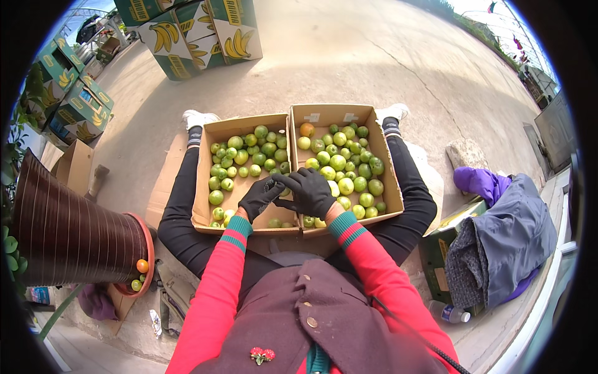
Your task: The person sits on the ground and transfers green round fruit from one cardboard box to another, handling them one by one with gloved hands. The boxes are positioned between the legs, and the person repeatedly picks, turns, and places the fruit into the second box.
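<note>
Two open cardboard boxes stand side by side between my outstretched legs, the left box (pixel 200 187) and the right box (pixel 391 159). Both hold round green tomatoes (pixel 337 163) in mixed sizes, and one orange tomato (pixel 307 129) lies at the back of the right box. Black gloves cover both hands. Above the left box's inner side, my left hand (pixel 259 197) has its fingers bent together. My right hand (pixel 311 192) hovers over the dividing walls, its fingers curled toward the left fingertips. The fingers meet; whatever is between them is hidden.
Banana cartons (pixel 199 40) are stacked ahead, with more cartons (pixel 81 109) at far left. A tipped brown ribbed container (pixel 75 218) with an orange rim lies left. At right are a draped grey jacket (pixel 504 237), a plastic bottle (pixel 450 311) and a stone (pixel 466 154).
</note>
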Tool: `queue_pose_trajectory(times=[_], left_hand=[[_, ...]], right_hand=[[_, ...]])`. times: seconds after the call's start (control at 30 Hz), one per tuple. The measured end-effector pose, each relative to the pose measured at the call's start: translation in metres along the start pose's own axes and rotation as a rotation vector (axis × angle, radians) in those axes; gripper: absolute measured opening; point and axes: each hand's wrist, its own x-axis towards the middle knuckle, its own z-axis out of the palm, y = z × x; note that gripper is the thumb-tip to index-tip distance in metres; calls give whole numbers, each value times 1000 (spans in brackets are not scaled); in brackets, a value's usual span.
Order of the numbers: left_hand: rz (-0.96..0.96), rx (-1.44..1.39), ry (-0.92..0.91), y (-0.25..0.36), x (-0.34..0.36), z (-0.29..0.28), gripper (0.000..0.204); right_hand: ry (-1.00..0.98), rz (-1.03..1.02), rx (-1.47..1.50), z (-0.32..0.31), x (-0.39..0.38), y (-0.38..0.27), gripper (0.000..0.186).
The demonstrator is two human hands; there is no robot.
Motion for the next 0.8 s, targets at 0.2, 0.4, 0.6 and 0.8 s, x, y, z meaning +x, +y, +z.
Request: queue_pose_trajectory(times=[0.2, 0.4, 0.6, 0.8], left_hand=[[-61, -63, 183, 6, -2, 2, 33], [-359, 1014, 156, -25, -4, -17, 68], [-267, 936, -282, -29, -5, 0, 71], [-194, 639, 102, -29, 0, -1, 54]], right_hand=[[209, 181, 89, 9, -3, 7, 53], [515, 792, 581, 36, -17, 54, 56], [276, 766, 434, 40, -23, 55, 50], [252, 576, 285, 18, -17, 38, 44]])
